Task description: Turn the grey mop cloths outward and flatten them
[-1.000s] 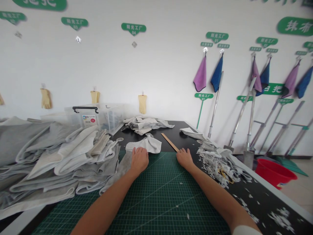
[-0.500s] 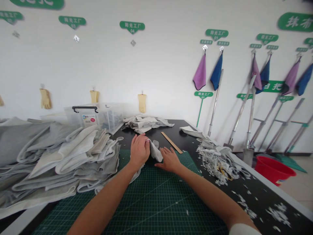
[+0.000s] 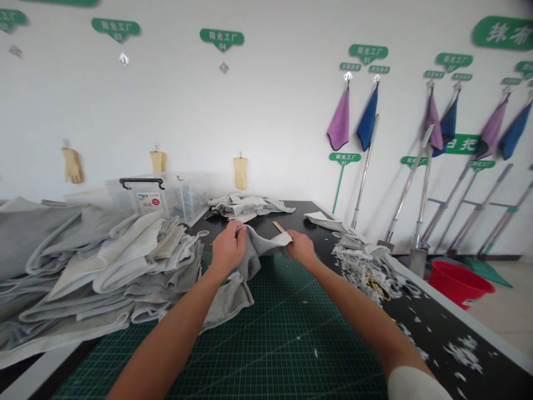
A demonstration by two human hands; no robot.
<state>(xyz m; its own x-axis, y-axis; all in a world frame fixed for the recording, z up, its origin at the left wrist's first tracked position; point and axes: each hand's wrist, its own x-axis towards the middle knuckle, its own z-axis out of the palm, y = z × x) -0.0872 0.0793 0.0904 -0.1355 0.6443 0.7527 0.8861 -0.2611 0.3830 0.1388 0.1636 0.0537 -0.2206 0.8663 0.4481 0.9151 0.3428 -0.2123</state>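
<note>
A piece of grey fabric (image 3: 260, 248) hangs stretched between my two hands above the green cutting mat (image 3: 283, 339). My left hand (image 3: 230, 244) is closed on its left edge, thumb on top. At the other end, my right hand (image 3: 301, 246) pinches the corner. The cloth sags in the middle, and its pale side shows along the upper edge. Below my left hand, another grey fabric piece (image 3: 229, 303) lies on the mat beside the big pile. A wooden ruler (image 3: 278, 226) lies behind my right hand, which partly hides it.
At left rises a large pile of grey fabric (image 3: 104, 272), with a clear plastic box (image 3: 145, 194) behind it. A smaller fabric heap (image 3: 250, 206) lies at the back. White scraps and scissors (image 3: 381, 290) lie on the right. A red bucket (image 3: 458, 283) stands beyond the table edge.
My right hand has gone from spread fingers to gripping the fabric's corner. The cloth has been pulled out wide between both hands. The view has shifted slightly.
</note>
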